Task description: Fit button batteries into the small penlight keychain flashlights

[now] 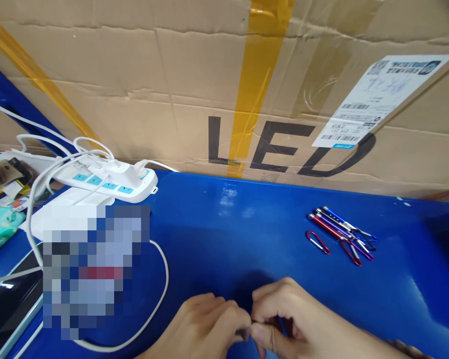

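Observation:
My left hand (205, 324) and my right hand (292, 319) meet at the bottom centre over the blue table (228, 234). Both are closed in a pinch, fingertips touching at a small thin part between them. A bit of blue shows inside my right hand's fingers; I cannot make out what the piece is. To the right, farther back, lies a small bunch of slim metal pens (340, 229) in red, blue and purple with carabiner clips, and a loose red clip (318, 242) beside them.
A large cardboard box (224, 85) marked LED with a white shipping label (377, 99) walls off the back. A white power strip (112, 179) with plugs and white cables sits at left, a cable loop (160, 294) runs near my left hand, and a dark phone (7, 304) lies at the left edge.

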### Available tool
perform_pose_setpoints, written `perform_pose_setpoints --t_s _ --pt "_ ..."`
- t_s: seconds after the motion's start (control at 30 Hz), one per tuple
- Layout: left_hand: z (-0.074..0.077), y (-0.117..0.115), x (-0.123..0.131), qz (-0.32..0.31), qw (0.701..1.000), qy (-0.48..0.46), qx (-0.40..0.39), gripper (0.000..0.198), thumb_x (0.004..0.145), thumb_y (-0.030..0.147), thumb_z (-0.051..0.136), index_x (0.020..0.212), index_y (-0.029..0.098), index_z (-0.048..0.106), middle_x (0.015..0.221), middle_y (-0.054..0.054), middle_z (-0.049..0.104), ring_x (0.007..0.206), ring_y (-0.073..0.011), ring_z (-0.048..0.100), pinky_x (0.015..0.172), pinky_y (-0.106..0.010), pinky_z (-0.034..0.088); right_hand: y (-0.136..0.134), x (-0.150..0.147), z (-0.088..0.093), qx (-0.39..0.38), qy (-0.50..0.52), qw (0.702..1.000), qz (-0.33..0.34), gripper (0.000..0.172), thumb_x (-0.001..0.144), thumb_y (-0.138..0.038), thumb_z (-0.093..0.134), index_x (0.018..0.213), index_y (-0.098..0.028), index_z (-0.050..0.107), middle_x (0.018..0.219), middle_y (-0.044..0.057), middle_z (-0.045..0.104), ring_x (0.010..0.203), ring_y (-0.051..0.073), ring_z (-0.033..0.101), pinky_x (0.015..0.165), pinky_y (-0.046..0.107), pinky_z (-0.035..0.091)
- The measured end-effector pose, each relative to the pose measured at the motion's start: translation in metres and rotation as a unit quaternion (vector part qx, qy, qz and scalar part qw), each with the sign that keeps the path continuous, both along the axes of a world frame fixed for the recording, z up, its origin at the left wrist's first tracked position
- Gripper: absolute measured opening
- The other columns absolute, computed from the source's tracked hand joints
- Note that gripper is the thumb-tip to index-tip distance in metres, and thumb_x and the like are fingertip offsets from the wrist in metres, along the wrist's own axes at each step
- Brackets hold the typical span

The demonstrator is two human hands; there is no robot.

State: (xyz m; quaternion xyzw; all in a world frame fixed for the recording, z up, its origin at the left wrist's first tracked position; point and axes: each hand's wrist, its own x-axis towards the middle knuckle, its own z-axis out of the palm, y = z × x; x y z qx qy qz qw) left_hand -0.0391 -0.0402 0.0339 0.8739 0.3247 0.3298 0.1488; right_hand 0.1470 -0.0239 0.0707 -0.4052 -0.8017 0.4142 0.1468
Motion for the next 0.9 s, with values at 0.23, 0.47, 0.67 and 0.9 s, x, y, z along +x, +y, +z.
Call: perform_pose_setpoints --t_s 0.23,0.47,0.67,0.9 --pt "-0.003 0.002 -0.004 0.043 0.998 0.002 -0.044 0.016 0.098 0.019 0.030 0.086 0.021 0.041 0.062 0.003 0.063 0.048 -0.0106 0.060 0.047 -0.019 0.043 0.026 -0.004 0.002 -0.288 0.003 0.957 0.041 0.030 0.090 -0.023 0.048 0.067 -0.012 0.065 0.048 -0.007 0.042 0.040 0.003 0.039 0.041 0.013 0.033" --pt "-0.006 0.005 -0.008 0.046 0.994 -0.007 -0.100 0.011 0.090 0.012 0.044 0.091 0.023 0.040 0.074 0.002 0.065 0.060 -0.0141 0.062 0.057 -0.022 0.047 0.028 -0.002 0.000 -0.241 0.030 0.969 0.034 0.037 0.089 -0.039 0.052 0.070 -0.011 0.068 0.052 -0.005 0.046 0.044 0.004 0.041 0.041 0.013 0.032" --pt "-0.005 0.005 -0.008 0.008 0.974 -0.054 -0.222 0.024 0.090 0.011 0.044 0.111 0.023 0.044 0.093 0.000 0.069 0.085 -0.0145 0.065 0.078 -0.022 0.047 0.027 -0.005 0.002 -0.177 0.025 0.983 0.035 0.045 0.088 -0.047 0.051 0.068 -0.011 0.069 0.049 -0.004 0.045 0.044 0.005 0.041 0.044 0.015 0.033" --pt "-0.002 0.004 -0.002 0.064 0.957 -0.124 -0.254 0.017 0.092 0.017 0.038 0.092 0.020 0.055 0.084 -0.001 0.065 0.075 -0.0139 0.061 0.071 -0.022 0.047 0.019 -0.012 0.009 0.158 -0.093 0.983 -0.012 0.040 0.092 -0.035 0.048 0.059 -0.016 0.060 0.059 -0.002 0.058 0.052 0.009 0.051 0.051 0.019 0.035"
